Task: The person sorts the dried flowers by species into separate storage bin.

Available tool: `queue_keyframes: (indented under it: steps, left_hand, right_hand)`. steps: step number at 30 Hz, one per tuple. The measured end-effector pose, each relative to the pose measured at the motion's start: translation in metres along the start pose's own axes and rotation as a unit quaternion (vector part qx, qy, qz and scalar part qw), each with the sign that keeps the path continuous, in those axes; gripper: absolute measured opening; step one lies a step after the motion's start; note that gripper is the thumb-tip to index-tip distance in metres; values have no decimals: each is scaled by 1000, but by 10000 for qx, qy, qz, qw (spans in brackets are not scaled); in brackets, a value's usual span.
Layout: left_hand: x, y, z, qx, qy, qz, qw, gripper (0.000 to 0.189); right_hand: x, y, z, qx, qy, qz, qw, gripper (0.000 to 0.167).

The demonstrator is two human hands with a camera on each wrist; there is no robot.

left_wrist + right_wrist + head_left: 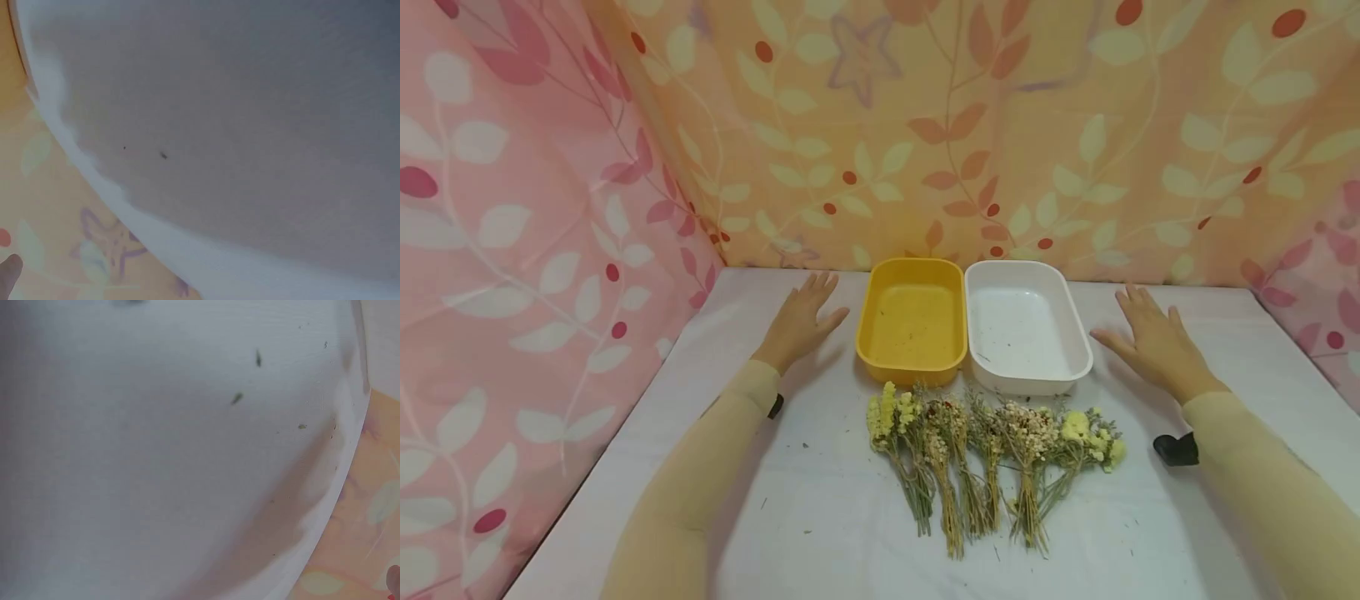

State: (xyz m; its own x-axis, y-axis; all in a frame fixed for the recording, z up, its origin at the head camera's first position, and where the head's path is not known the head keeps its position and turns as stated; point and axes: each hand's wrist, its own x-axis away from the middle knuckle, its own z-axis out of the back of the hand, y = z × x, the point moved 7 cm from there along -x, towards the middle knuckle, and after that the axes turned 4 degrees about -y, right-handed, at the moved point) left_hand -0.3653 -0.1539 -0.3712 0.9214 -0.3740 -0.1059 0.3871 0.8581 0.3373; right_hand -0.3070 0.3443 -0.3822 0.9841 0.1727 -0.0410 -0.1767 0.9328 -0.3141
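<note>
Your left hand [801,323] is spread with fingers extended toward 1 o'clock and holds nothing; it sits at 9 o'clock from the yellow plastic basin [912,325], apart from its rim. Your right hand [1161,342] is likewise extended, fingers toward 11 o'clock, gripping nothing, at 3 o'clock from the white plastic basin [1022,325] and clear of it. Whether either palm touches the white tablecloth [820,517] cannot be determined. The two basins stand side by side, the white at 3 o'clock from the yellow, both with dark specks inside. The dried flower bunches [988,442] lie in a row at 6 o'clock from the basins, heads toward 12 and stems mainly toward 6; yellow blooms mark both ends. Your right wrist view records green plant scraps [258,358] on the cloth.
</note>
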Motion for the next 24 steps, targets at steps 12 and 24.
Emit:
queue_keyframes:
  steps: [12, 24]
  left_hand:
    - [11, 2, -7, 525, -112, -4, 9986, 69]
    - [25, 0, -6, 1692, -162, 590, 9837, 77]
  right_hand:
    - [18, -4, -7, -762, -162, 23, 9970, 87]
    - [34, -13, -5, -1282, -73, -30, 9917, 80]
